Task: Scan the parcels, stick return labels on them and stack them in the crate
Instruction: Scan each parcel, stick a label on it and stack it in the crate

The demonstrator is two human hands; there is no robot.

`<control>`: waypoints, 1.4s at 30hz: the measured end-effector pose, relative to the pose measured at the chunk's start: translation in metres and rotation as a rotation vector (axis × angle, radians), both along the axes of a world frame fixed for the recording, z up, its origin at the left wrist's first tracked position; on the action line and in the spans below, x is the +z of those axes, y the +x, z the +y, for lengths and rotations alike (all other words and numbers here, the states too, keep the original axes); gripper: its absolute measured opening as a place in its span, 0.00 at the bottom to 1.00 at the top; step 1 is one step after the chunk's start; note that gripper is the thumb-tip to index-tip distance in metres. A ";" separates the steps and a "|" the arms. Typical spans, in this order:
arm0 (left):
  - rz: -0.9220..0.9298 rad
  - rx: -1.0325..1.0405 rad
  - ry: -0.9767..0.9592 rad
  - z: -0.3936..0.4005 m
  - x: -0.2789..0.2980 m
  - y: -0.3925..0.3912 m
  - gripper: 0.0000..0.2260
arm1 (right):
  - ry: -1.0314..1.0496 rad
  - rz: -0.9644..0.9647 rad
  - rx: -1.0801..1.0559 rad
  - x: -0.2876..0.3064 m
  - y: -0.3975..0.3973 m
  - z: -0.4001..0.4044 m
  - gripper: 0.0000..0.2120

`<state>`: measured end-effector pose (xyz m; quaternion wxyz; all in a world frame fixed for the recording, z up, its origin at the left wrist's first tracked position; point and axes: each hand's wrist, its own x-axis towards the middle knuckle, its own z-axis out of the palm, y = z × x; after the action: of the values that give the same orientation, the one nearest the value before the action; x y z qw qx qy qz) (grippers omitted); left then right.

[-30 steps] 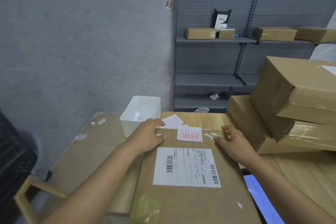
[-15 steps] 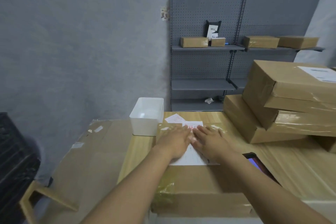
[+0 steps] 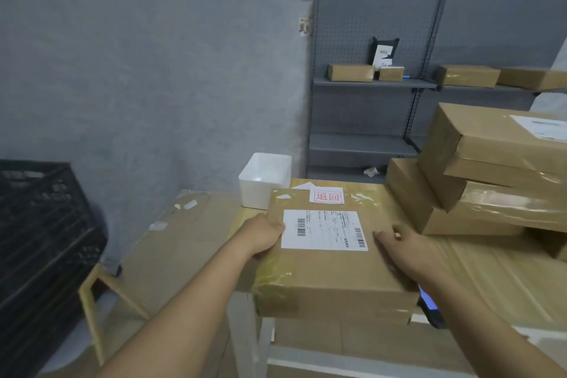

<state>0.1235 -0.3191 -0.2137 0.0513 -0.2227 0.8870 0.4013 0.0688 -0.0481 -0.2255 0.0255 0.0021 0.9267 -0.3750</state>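
Observation:
A brown cardboard parcel lies on the wooden table, overhanging its near left corner. On top it carries a white shipping label and a white return label with red characters. My left hand grips the parcel's left edge, thumb on top. My right hand holds the right edge, blurred by motion. A black slatted crate stands on the floor at the far left. Another loose label peeks out behind the parcel.
A white plastic bin sits behind the parcel. Several taped parcels are stacked at the right of the table. A device with a blue screen lies by the parcel's near right corner. Flattened cardboard and a grey shelf stand beyond.
Both hands left the return label they were pressing on and slid apart to the parcel's left and right edges. The view has turned left, bringing the black crate into sight.

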 end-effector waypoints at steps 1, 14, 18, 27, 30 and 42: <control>0.035 0.017 -0.019 0.000 0.003 0.007 0.15 | -0.051 0.036 -0.006 0.002 0.003 0.000 0.24; 0.244 0.352 -0.179 -0.127 0.067 0.144 0.20 | -0.420 0.085 0.304 0.035 0.058 -0.156 0.13; 0.300 0.454 -0.174 -0.201 0.067 0.196 0.18 | -0.430 0.053 0.427 0.037 0.083 -0.244 0.15; 0.281 0.696 -0.232 -0.409 0.060 0.299 0.18 | -0.529 -0.060 0.595 0.031 0.147 -0.482 0.15; 0.288 0.723 -0.238 -0.468 0.066 0.319 0.15 | -0.545 -0.081 0.623 0.033 0.162 -0.548 0.16; 0.325 0.754 -0.170 -0.665 0.074 0.297 0.12 | -0.510 -0.100 0.692 0.036 0.128 -0.767 0.22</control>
<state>0.4203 -0.9839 -0.1399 -0.2583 -0.4691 0.7698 0.3472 0.1970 -0.8151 -0.1898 0.1942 -0.2971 0.7481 -0.5607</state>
